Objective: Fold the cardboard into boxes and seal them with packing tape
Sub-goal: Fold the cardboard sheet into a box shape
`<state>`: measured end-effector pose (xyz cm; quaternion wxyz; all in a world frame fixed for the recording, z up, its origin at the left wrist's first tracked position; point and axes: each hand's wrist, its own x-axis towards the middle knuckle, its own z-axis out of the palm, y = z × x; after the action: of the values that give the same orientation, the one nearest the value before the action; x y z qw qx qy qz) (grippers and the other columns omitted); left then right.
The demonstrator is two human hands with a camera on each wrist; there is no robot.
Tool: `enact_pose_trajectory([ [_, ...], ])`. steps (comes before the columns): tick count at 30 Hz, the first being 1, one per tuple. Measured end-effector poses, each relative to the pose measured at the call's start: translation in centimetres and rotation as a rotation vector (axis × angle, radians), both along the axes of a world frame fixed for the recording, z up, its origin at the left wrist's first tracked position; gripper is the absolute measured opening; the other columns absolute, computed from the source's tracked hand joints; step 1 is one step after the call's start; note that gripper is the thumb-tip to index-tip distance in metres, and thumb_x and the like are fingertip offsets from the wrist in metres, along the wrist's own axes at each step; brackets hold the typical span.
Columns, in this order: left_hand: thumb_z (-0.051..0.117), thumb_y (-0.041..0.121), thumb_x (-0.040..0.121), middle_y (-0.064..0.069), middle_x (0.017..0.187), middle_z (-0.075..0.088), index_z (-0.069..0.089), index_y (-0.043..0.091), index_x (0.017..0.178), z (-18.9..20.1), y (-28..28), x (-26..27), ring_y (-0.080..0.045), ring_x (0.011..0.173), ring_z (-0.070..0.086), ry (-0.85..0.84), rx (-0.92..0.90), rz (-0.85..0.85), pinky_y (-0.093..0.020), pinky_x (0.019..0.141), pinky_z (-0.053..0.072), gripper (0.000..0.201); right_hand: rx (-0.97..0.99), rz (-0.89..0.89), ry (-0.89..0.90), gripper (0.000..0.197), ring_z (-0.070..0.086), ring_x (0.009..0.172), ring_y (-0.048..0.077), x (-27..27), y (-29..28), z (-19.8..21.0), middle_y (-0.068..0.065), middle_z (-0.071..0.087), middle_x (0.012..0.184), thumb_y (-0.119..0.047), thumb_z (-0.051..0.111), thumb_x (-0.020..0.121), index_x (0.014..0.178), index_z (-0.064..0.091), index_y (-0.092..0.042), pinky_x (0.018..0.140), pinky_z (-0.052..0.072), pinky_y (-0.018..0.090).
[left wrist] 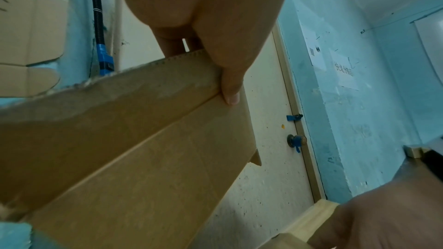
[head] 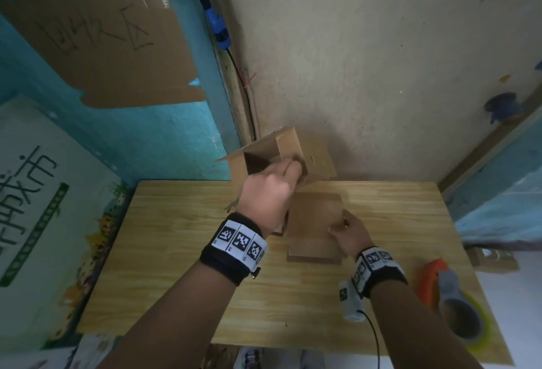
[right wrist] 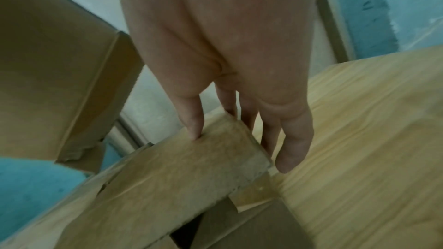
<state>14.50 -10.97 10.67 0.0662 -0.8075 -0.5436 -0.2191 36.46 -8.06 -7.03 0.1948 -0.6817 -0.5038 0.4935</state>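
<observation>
My left hand (head: 293, 167) holds an opened brown cardboard box (head: 316, 157) in the air above the table's far edge. In the left wrist view the thumb (left wrist: 230, 92) lies on the outside of the box (left wrist: 120, 139) and the fingers reach over its edge. Lower down, my right hand (head: 341, 223) pinches the right edge of a stack of flat cardboard (head: 313, 222) lying on the wooden table (head: 176, 251). In the right wrist view the thumb (right wrist: 194, 130) presses on top of the flat cardboard (right wrist: 167, 177) while the fingers (right wrist: 287, 149) hang past its edge.
An orange and grey tape dispenser (head: 440, 283) with a roll lies at the table's near right corner. A large white printed carton (head: 44, 222) stands left of the table. A door (head: 381, 60) with a knob (head: 503, 106) is behind the table, and a cardboard sheet (head: 102, 39) hangs on the blue wall.
</observation>
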Motion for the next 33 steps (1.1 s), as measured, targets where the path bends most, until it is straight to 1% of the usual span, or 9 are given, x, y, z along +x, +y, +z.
enact_pose_trajectory([
  [6, 0.082, -0.002, 0.071, -0.005, 0.090, 0.068, 0.065, 0.009, 0.093, 0.1, 0.5, -0.3, -0.022, 0.072, 0.067, -0.015, 0.041, -0.046, -0.030, 0.047, 0.051, 0.031, -0.078, 0.177, 0.101, 0.080, 0.050, 0.146, 0.023, -5.3, -0.8, -0.7, 0.002, 0.050, 0.160, -0.020, 0.079, 0.096, 0.165, 0.037, -0.017, 0.116, 0.039, 0.027],
  [11, 0.086, 0.001, 0.071, -0.007, 0.097, 0.071, 0.066, 0.009, 0.102, -0.4, 1.0, -0.2, -0.024, 0.080, 0.071, 0.025, -0.038, -0.107, -0.037, 0.054, 0.058, 0.037, -0.067, -0.057, 0.285, 0.086, 0.057, 0.137, 0.027, -5.7, -0.7, -0.3, 0.013, 0.055, 0.156, -0.012, 0.081, 0.093, 0.165, 0.033, -0.007, 0.099, 0.045, 0.031],
  [15, 0.082, -0.001, 0.074, -0.007, 0.107, 0.073, 0.068, 0.009, 0.113, -0.6, 1.4, 1.3, -0.026, 0.090, 0.072, 0.044, -0.109, -0.153, -0.040, 0.065, 0.061, 0.043, -0.001, -0.164, 0.345, 0.109, 0.052, 0.139, 0.027, -2.9, -0.3, 1.1, 0.008, 0.047, 0.159, -0.021, 0.090, 0.085, 0.169, 0.021, -0.020, 0.108, 0.046, 0.041],
  [19, 0.085, 0.000, 0.066, -0.007, 0.108, 0.074, 0.069, 0.010, 0.114, -0.3, 1.6, 4.4, -0.027, 0.094, 0.069, 0.055, -0.162, -0.287, -0.040, 0.073, 0.059, 0.052, 0.200, -0.086, 0.277, 0.128, 0.039, 0.152, 0.025, -0.1, -0.1, 2.8, 0.004, 0.034, 0.169, -0.019, 0.096, 0.076, 0.170, 0.009, -0.028, 0.122, 0.040, 0.050],
  [21, 0.082, -0.002, 0.068, -0.004, 0.105, 0.074, 0.069, 0.013, 0.112, -0.5, 1.7, 6.0, -0.025, 0.092, 0.066, 0.046, -0.206, -0.350, -0.039, 0.075, 0.057, 0.048, 0.301, -0.044, 0.310, 0.126, 0.051, 0.142, 0.010, 1.2, -0.2, 3.6, 0.001, 0.046, 0.161, -0.007, 0.097, 0.073, 0.169, 0.016, -0.023, 0.116, 0.049, 0.038],
  [23, 0.074, 0.002, 0.081, -0.003, 0.102, 0.072, 0.068, 0.016, 0.111, -1.0, 1.8, 7.5, -0.025, 0.091, 0.065, 0.026, -0.283, -0.372, -0.040, 0.074, 0.056, 0.033, 0.350, -0.032, 0.370, 0.122, 0.063, 0.126, 0.000, 2.7, -0.4, 4.0, 0.004, 0.057, 0.150, 0.008, 0.094, 0.070, 0.166, 0.023, -0.016, 0.098, 0.058, 0.023],
  [25, 0.061, 0.014, 0.096, -0.004, 0.104, 0.069, 0.065, 0.020, 0.114, -1.3, 1.7, 8.6, -0.027, 0.094, 0.066, -0.008, -0.396, -0.363, -0.045, 0.077, 0.056, 0.019, 0.368, -0.004, 0.397, 0.121, 0.068, 0.118, 0.001, 4.2, -0.5, 4.0, 0.005, 0.061, 0.144, 0.014, 0.092, 0.069, 0.165, 0.025, -0.015, 0.087, 0.059, 0.018],
  [28, 0.056, 0.020, 0.099, -0.006, 0.107, 0.069, 0.066, 0.022, 0.116, -1.6, 1.5, 9.7, -0.030, 0.096, 0.067, -0.050, -0.514, -0.340, -0.046, 0.081, 0.056, 0.020, 0.367, 0.026, 0.374, 0.128, 0.067, 0.127, 0.018, 5.7, -0.8, 3.4, 0.006, 0.061, 0.144, 0.009, 0.096, 0.066, 0.165, 0.023, -0.026, 0.090, 0.061, 0.028],
  [33, 0.065, 0.015, 0.093, 0.000, 0.090, 0.072, 0.071, 0.023, 0.098, -2.7, 1.4, 9.9, -0.020, 0.084, 0.069, -0.245, -0.820, -0.282, -0.046, 0.077, 0.060, 0.012, 0.307, 0.087, 0.262, 0.131, 0.058, 0.135, 0.015, 6.4, -2.4, 3.0, -0.007, 0.053, 0.151, -0.027, 0.101, 0.054, 0.159, 0.024, -0.047, 0.102, 0.057, 0.036],
])
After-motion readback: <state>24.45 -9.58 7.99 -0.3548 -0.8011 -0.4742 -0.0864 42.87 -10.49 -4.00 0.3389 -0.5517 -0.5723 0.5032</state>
